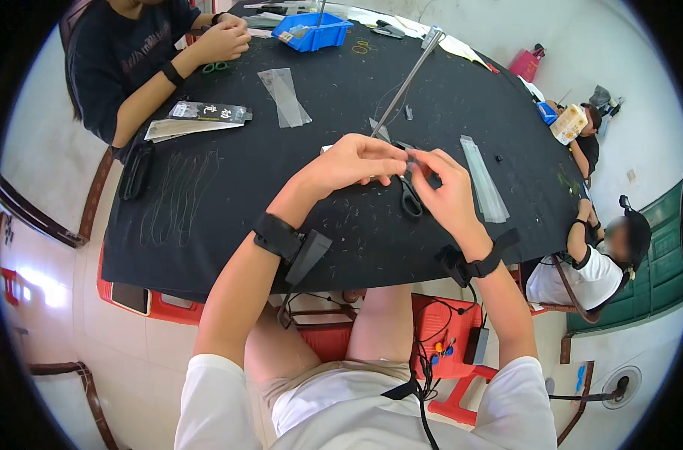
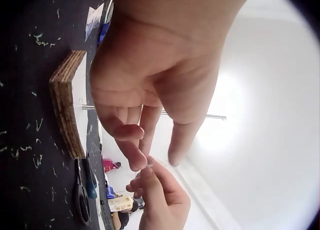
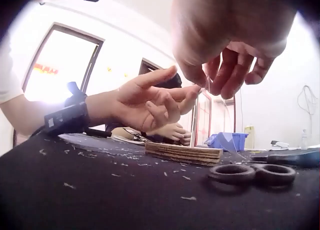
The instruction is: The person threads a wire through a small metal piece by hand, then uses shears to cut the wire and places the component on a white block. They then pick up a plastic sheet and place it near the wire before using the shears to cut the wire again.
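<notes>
My left hand reaches past an upright metal rod, its fingers loosely bent and its thumb apart. The left fingertips meet those of my right hand, whose thumb and index finger pinch a thin clear thread, hanging down in the right wrist view. The rod rises from a plywood block with a white top, mostly hidden under my left hand in the head view. Black-handled scissors lie on the table beside the block.
Clear plastic sleeves lie right of my hands, more sleeves farther off. Long threads are laid out at the left, near a printed packet. A blue bin stands at the back. Other people sit around the black table.
</notes>
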`<action>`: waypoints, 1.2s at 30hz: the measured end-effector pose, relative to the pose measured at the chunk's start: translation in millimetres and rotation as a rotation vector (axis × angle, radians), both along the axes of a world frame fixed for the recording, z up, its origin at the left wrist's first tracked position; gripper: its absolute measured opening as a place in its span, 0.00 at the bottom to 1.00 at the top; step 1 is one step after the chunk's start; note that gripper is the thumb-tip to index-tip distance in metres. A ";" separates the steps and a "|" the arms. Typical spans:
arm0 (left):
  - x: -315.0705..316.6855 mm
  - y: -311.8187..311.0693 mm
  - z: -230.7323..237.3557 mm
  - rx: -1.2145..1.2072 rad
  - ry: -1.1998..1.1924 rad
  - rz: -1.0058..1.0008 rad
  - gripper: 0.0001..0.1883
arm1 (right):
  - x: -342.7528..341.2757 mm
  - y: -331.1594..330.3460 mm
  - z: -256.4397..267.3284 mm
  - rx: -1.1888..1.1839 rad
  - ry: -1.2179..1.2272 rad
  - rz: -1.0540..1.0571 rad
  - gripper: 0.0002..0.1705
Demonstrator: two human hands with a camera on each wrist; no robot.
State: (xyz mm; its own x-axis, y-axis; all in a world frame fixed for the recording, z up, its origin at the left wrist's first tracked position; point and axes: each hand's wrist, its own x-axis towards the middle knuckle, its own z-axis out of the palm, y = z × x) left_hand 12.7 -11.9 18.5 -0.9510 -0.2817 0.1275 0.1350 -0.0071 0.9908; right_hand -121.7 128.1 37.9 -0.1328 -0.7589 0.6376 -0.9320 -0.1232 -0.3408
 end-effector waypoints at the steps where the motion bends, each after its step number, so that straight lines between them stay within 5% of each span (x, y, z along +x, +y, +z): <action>1: 0.0 -1.5 -2.1 -0.062 0.023 -0.004 0.18 | 2.1 -0.7 -0.8 0.002 -0.004 0.003 0.12; 13: -0.7 -3.3 -2.7 -0.013 0.038 0.144 0.11 | 5.2 1.6 -10.2 0.125 -0.509 0.095 0.18; 15: -1.9 -4.4 -3.8 -0.008 0.039 0.167 0.11 | 3.5 5.1 -13.8 0.133 -0.819 0.028 0.20; 17: -2.3 -5.0 -4.0 -0.002 0.038 0.195 0.12 | -1.2 6.4 -15.0 0.165 -0.877 0.050 0.16; 19: -3.0 -4.4 -3.6 0.071 0.050 0.199 0.11 | -1.4 8.8 -8.6 0.524 -1.093 0.166 0.15; 23: -2.3 -1.9 -3.7 0.054 0.051 0.150 0.12 | 2.1 4.5 -5.5 0.369 -1.596 0.259 0.16; 36: -3.3 -1.4 -2.6 0.053 -0.165 0.093 0.12 | -24.1 -2.6 40.6 -0.057 -1.190 0.156 0.09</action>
State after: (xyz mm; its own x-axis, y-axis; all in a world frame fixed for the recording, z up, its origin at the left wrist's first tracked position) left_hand 9.4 -13.3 15.9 -0.9272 -0.3719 -0.0454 -0.0269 -0.0547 0.9981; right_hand -145.7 125.5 78.4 -0.5706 -0.7937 0.2107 -0.0106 -0.2494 -0.9683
